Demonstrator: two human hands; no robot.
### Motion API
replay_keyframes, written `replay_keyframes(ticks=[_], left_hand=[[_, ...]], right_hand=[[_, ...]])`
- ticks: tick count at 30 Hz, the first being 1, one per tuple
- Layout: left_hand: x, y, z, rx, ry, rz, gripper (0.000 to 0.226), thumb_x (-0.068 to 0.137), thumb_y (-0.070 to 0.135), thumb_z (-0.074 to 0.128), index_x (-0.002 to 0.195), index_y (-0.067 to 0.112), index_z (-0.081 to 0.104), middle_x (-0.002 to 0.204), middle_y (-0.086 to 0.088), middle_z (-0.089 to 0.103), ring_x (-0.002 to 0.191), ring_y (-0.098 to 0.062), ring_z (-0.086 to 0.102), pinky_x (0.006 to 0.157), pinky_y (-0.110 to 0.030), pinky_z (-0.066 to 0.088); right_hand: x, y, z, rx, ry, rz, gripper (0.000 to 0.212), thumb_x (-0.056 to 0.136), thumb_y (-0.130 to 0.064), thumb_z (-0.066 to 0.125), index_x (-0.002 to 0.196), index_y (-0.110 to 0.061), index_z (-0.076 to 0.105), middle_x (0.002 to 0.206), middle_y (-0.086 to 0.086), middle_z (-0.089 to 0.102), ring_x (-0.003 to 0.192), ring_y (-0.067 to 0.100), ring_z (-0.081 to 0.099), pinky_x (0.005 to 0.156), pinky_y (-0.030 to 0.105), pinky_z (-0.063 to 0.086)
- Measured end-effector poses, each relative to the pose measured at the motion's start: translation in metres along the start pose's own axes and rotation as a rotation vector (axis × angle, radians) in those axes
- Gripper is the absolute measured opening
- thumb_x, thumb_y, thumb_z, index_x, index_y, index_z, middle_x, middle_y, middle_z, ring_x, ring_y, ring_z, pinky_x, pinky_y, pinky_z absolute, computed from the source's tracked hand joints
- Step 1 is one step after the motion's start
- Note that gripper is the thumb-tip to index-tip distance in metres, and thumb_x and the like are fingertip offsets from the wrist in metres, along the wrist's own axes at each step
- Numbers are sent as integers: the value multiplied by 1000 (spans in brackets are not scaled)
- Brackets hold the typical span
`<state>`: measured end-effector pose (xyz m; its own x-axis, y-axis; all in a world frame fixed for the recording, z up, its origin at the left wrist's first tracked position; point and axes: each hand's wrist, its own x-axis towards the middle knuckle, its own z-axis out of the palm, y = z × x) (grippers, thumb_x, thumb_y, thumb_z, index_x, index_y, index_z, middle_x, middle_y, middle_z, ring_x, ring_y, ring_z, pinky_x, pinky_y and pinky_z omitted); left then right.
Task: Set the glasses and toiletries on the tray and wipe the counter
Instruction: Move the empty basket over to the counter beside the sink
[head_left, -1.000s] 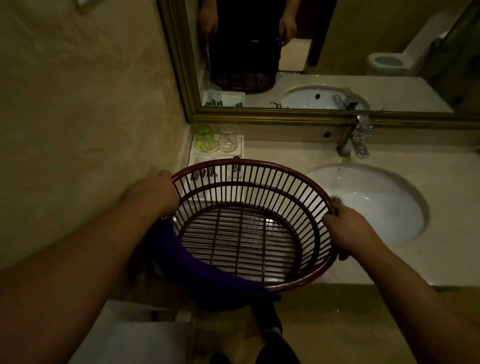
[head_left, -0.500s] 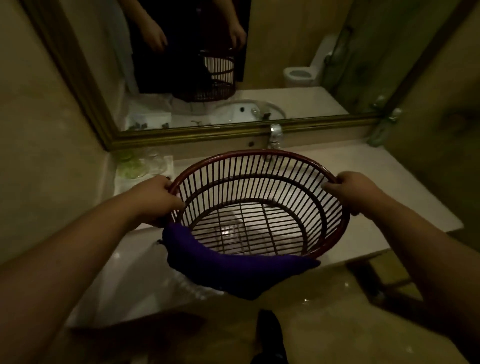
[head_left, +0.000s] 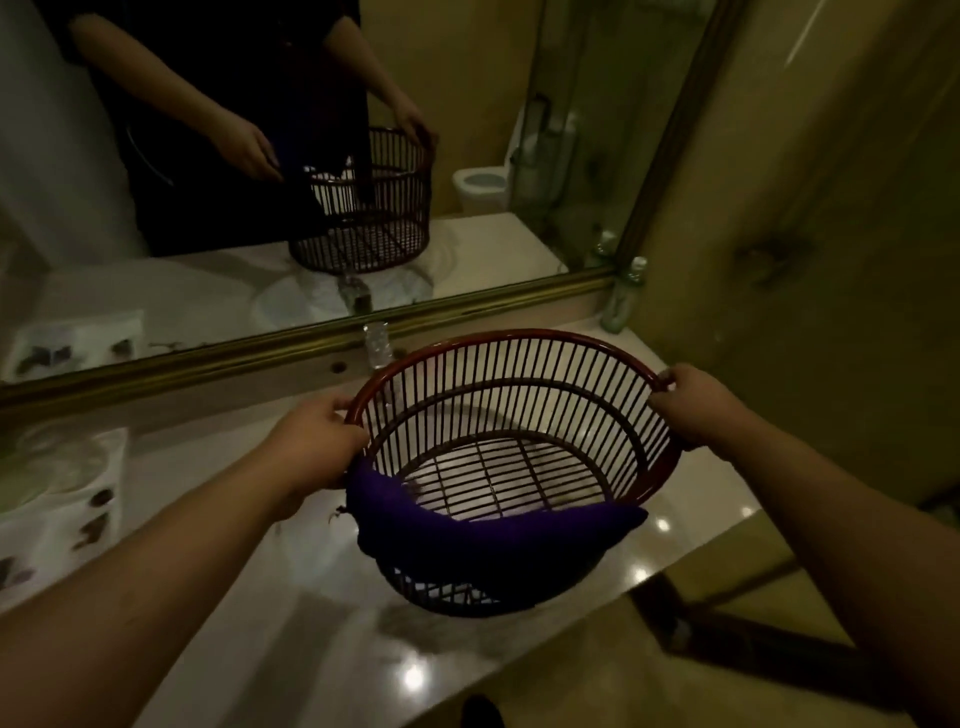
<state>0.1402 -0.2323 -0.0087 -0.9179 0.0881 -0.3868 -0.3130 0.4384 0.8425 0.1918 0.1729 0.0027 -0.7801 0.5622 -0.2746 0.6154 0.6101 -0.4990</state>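
Gripping one round slatted basket (head_left: 519, 335) by its rim, I see my left hand (head_left: 317, 447) curled on the near-left edge and my right hand (head_left: 696, 402) curled on the far-right edge, both forearms extended. One purple cloth (head_left: 493, 540) drapes over the near rim. Beneath lies the glossy stone counter (head_left: 249, 597). At far left, one white tray (head_left: 111, 457) holds toiletries (head_left: 98, 499) and glasses (head_left: 52, 462), too blurred to count. Behind stand one faucet (head_left: 376, 345) and a gold-framed mirror (head_left: 467, 67).

Glossy slatted plastic basket (head_left: 511, 415), soft matt purple cloth (head_left: 493, 535), polished stone counter (head_left: 311, 597) with glinting highlights.
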Motion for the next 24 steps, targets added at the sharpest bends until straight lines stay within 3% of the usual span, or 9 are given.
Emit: replay_keyframes(ticks=[3,6,9,14,17,20,22,24], left_hand=[[28,28,34,-10,38,33,45,94,1,59,131,26,53,102,-5,68,88,-24,69,69,-42,60],[51,52,58,-21,47,51,50,93,1,60,136,23,51,109,-4,67,95,-24,68,78,-47,60],[69,69,74,-46,53,56,50,92,0,61,136,22,53,108,-4,67,94,-22,68,71,-40,59],[90,87,89,-30,64,95,54,91,1,62,140,22,52,110,-2,66,96,-21,66,77,-41,59],[100,95,92,-39,57,122,52,92,1,60,140,21,53,111,-1,66,96,-19,66,74,-36,57],[110,100,99,-42,57,126,51,93,1,60,139,21,53,112,-2,67,96,-19,67,72,-34,57],[119,104,107,-41,61,117,53,93,0,60,140,22,53,112,-2,67,96,-18,67,71,-33,57],[130,108,116,-46,71,106,54,92,0,60,140,24,52,112,-1,67,96,-18,68,73,-35,58]], right_hand=[[48,8,-22,19,42,-32,14,94,-19,60,106,-17,56,92,13,67,74,32,70,50,37,57],[85,10,-38,36,65,-73,7,91,-17,60,91,-21,55,85,9,65,71,28,67,50,35,55],[113,10,-50,26,67,-99,13,92,-18,61,83,-26,54,83,5,66,72,23,67,59,37,58],[137,13,-61,36,106,-109,9,96,-25,61,103,-21,58,96,6,68,87,28,69,79,50,61],[143,12,-65,41,143,-108,12,97,-23,58,107,-18,58,98,10,68,90,31,69,82,54,60],[155,9,-69,32,149,-128,4,97,-21,58,93,-22,58,94,10,67,87,31,69,81,55,60],[168,8,-72,29,152,-145,18,97,-19,58,82,-29,53,88,7,67,84,32,70,79,56,61],[186,9,-72,36,143,-151,17,98,-20,58,83,-28,54,87,5,66,84,30,70,79,55,61]])
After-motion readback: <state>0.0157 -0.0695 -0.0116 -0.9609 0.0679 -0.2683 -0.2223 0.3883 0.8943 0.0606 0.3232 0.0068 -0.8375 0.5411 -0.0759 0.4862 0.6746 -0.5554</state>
